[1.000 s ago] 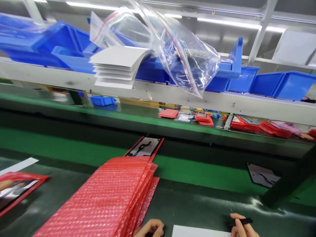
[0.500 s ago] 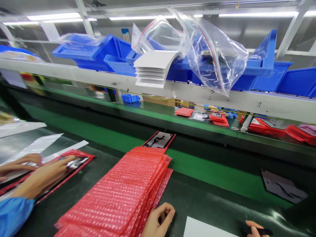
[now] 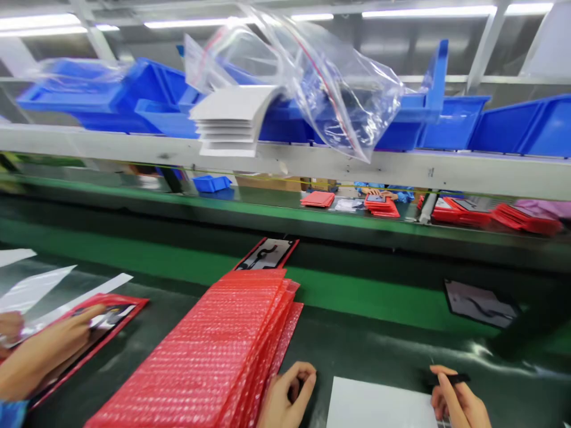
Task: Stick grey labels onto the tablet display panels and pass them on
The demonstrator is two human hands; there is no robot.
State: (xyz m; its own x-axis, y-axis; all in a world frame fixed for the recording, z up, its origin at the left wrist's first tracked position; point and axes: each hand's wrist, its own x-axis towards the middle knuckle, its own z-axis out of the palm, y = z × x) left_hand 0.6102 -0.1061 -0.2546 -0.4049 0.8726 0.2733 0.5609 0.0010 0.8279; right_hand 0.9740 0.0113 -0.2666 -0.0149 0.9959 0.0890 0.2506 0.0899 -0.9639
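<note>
My left hand (image 3: 289, 393) rests on the dark table against the right side of a stack of red bubble-wrap bags (image 3: 200, 351). Its fingers are curled in, thumb against fingertip, with nothing seen between them. At the lower right, my right hand (image 3: 459, 398) grips a slim black tool (image 3: 455, 379), blurred, its exact kind unclear. A white sheet (image 3: 379, 405) lies between my hands, its right edge by my right fingers. Dark printing or a grid shows at that corner. Part of each hand is cut off by the lower frame edge.
At left, a co-worker's hand (image 3: 53, 351) is on a red-edged panel (image 3: 107, 321). A similar panel (image 3: 266, 254) lies beyond the stack on the green strip (image 3: 339, 297); a grey one (image 3: 479, 303) lies right. Blue bins (image 3: 455, 122) and plastic bags (image 3: 339, 89) crowd the shelf above.
The camera view has turned to the right. My right hand has come farther into view, the black tool still in it, now at the white sheet's edge. My left hand keeps its curled pose.
</note>
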